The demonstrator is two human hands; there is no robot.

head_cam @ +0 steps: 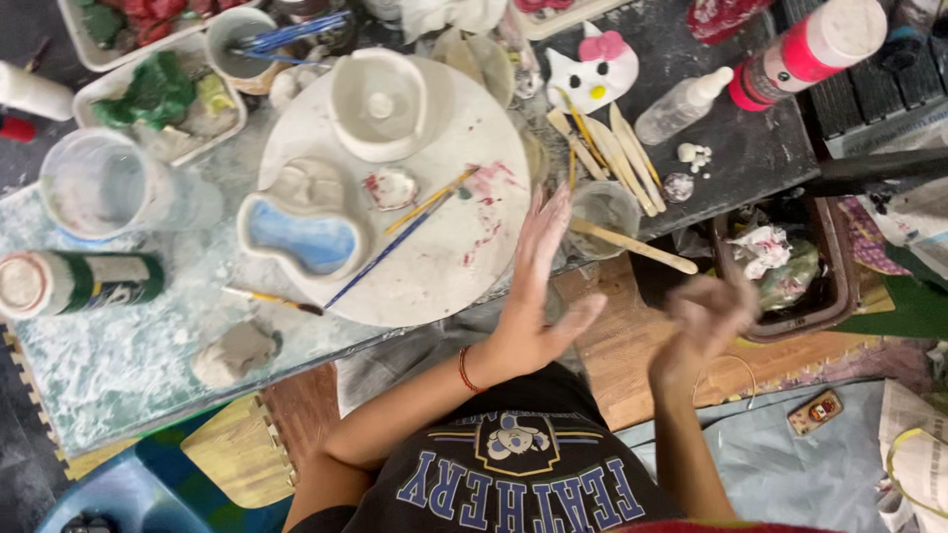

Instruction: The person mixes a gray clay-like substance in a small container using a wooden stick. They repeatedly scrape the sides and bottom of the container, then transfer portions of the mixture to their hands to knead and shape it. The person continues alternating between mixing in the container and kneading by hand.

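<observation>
Both hands are open and empty: the left hand (pixel 538 281) by the round board (pixel 464 247), the right hand (pixel 706 316) blurred beside a tray (pixel 839 296).

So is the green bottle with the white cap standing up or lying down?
Lying down. The green bottle with the white cap rests on its side on the marbled table cover, cap toward the left edge.

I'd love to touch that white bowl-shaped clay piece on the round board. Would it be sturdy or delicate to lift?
The white clay piece looks unglazed and matte, so it is probably brittle and easily chipped. Its walls look thick, so it is likely heavy for its size. It sits wide and low on the round board, so it seems unlikely to tip.
</observation>
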